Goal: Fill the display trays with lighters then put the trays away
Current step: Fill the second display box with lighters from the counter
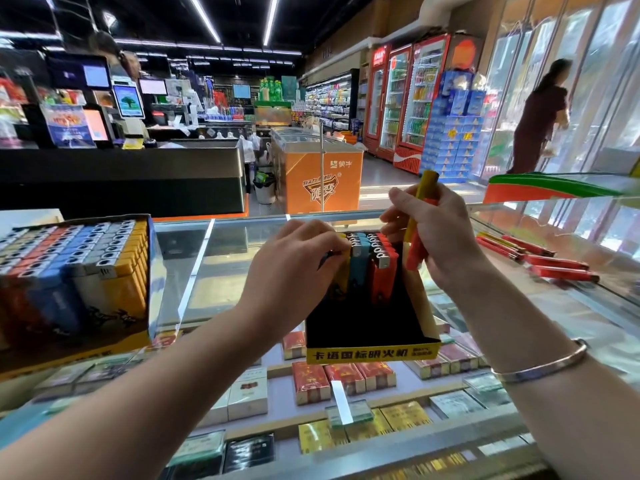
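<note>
Fingertips (341,244) of the left hand (298,261) are pinched on the top of a yellow lighter (343,271) that stands at the left end of the row inside the display tray (372,353). Beside it, light blue lighters (360,263) and red lighters (382,271) are seen standing upright at the back of the same tray, touching each other. The right hand (433,237) is closed around a small bundle of lighters (417,233), yellow and orange ones, held just above the right wall of the tray; how many are in the bundle cannot be told. A silver bangle (540,367) is worn on the right wrist.

The front part of the tray is dark and not filled, so open room is left there for more lighters. On its yellow front edge, black Chinese writing is printed, "卡适国标明火机" as far as it can be read. The tray is placed on the glass counter (221,271), near the middle, with bare glass on both sides of it.

At the left edge of the counter a full tray of lighters (74,268) is set, well apart from the hands. On the right, red pens (540,261) are laid on the glass. Under the glass, cigarette packs (310,382) are arranged in rows. Behind the counter an orange freezer (322,181) carries the writing "蒙牛"
</note>
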### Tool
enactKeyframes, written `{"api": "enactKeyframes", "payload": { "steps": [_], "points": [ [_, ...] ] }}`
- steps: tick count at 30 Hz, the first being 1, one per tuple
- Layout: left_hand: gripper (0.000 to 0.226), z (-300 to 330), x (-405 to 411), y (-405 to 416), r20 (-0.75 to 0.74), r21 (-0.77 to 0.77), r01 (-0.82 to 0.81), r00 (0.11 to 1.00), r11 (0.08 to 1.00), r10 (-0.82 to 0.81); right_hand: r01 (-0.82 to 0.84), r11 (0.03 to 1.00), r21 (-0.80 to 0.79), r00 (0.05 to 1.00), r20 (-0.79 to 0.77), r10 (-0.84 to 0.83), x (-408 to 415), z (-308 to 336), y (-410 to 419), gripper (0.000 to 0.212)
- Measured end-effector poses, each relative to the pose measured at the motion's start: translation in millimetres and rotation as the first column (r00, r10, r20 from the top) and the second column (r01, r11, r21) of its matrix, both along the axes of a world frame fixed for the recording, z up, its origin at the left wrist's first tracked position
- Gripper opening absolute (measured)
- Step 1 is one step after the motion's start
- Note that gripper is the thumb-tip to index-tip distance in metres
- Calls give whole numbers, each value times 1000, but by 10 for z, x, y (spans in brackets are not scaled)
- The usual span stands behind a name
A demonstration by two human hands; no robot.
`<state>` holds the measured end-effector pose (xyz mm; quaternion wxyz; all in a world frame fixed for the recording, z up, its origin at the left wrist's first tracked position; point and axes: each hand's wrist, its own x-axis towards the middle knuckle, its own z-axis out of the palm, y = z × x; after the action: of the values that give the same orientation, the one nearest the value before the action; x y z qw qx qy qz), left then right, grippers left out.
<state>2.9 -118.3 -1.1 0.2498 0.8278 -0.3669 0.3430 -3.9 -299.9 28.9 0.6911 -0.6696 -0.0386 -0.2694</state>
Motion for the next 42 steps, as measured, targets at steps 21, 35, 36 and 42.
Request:
{"api": "enactKeyframes", "payload": {
  "steps": [21, 35, 36, 42],
  "points": [
    [37, -41, -76, 66, -154, -131, 5, 988, 991, -25, -55, 806, -589, 996, 23, 85, -38, 29, 8, 27],
    [22, 47, -93, 91, -248, -434, 173, 920, 884, -302, 301, 316, -900, 939, 338, 67, -148, -8, 264, 47],
    [24, 50, -93, 94, -255, -443, 178, 915, 878, -314, 274, 357, -893, 946, 317, 68, -140, -10, 259, 46],
    [40, 69, -73, 111, -168, -326, 180, 955, 928, -245, 90, 590, -802, 981, 173, 85, -151, 4, 216, 39]
  ]
}}
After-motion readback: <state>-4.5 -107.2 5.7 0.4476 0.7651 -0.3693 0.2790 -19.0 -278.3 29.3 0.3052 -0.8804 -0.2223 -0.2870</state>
